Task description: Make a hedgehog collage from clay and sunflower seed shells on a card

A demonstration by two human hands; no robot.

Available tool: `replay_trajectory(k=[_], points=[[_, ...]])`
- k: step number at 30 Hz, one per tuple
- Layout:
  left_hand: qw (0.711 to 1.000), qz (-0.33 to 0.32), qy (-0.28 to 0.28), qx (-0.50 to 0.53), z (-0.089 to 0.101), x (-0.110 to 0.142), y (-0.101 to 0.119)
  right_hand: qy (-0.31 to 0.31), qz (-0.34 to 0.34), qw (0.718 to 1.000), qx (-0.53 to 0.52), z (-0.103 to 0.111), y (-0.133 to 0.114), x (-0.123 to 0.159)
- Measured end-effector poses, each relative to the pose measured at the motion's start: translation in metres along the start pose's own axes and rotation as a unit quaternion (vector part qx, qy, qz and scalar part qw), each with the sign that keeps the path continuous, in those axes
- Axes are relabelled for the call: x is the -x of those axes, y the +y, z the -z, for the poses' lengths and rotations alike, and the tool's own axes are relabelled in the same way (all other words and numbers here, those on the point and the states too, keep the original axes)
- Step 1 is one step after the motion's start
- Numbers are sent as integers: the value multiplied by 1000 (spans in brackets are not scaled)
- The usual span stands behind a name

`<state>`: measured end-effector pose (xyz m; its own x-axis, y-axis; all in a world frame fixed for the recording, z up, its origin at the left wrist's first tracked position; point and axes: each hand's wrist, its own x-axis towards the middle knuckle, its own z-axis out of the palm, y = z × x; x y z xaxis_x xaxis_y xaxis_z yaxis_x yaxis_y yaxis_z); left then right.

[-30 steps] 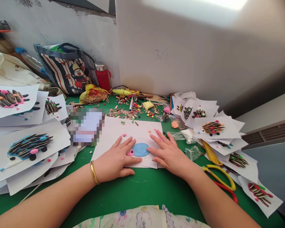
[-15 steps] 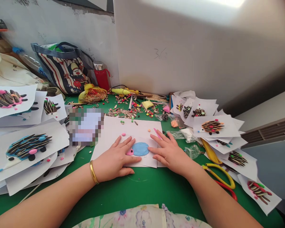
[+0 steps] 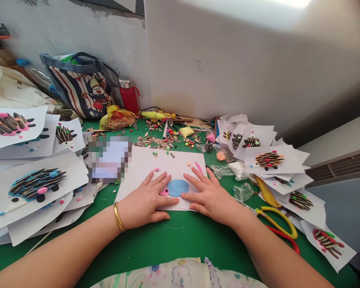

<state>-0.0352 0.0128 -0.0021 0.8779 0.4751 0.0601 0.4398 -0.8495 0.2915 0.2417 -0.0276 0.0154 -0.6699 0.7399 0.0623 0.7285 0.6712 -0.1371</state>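
Observation:
Between my hands a flat blue clay shape (image 3: 178,188) with a pink clay head (image 3: 164,191) lies on white paper (image 3: 142,160). My left hand (image 3: 144,196) rests spread on the paper's left side, fingers near the pink head, holding nothing. Spread out too, my right hand (image 3: 211,196) lies on the right side, a fingertip at the blue shape's right edge. Beyond the fingers are a pink clay ball (image 3: 156,169), a small orange ball (image 3: 189,165) and a pointed pink strip (image 3: 198,167). Small green balls (image 3: 155,154) and a sunflower seed (image 3: 172,155) sit near the paper's far edge.
Stacks of seed-covered hedgehog pictures stand left (image 3: 39,188) and right (image 3: 268,158). A blurred phone (image 3: 109,160) lies left of the paper. Scattered seeds (image 3: 150,142), a red bottle (image 3: 129,96) and a striped bag (image 3: 78,88) are behind. Scissors (image 3: 277,220) lie at right.
My right hand has slid a little left, closer over the blue shape's right edge, uncovering more of the pink strip. My left hand has stayed in place.

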Motion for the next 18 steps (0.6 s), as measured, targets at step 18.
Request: replay_trajectory(k=[18], points=[[1000, -8, 2, 14, 2, 1, 0, 7, 32, 999, 10, -11, -9, -8]])
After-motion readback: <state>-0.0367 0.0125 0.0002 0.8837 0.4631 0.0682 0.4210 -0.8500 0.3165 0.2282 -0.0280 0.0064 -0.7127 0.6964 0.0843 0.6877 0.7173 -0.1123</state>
